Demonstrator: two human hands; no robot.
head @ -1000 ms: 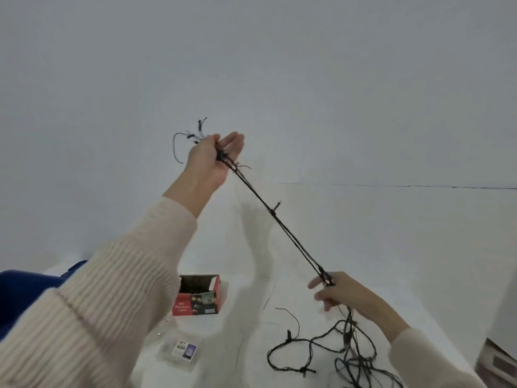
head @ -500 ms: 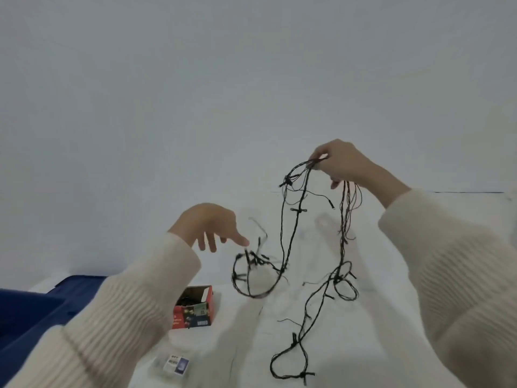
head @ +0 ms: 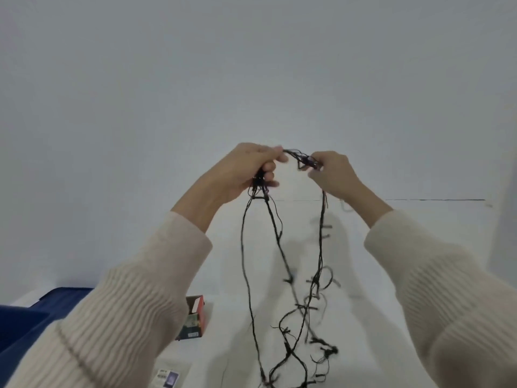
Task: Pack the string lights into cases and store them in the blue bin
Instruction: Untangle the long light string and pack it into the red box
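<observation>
A black string of lights [head: 282, 256] hangs in long loops from both raised hands down to the white table. My left hand [head: 246, 170] grips a bunch of its strands, fingers curled round them. My right hand [head: 331, 170] pinches the short stretch of wire that runs between the two hands. A small red cardboard case [head: 194, 317] stands open on the table below my left forearm, partly hidden by the sleeve. The blue bin [head: 25, 320] shows at the lower left edge.
A clear plastic packet with a printed label [head: 167, 378] lies on the white table [head: 377, 275] near the front, left of the hanging wires. A plain white wall [head: 251, 79] stands behind the table.
My left hand has risen and taken hold of the strands. My right hand came in toward it, so both hands hold the wire close together at chest height.
</observation>
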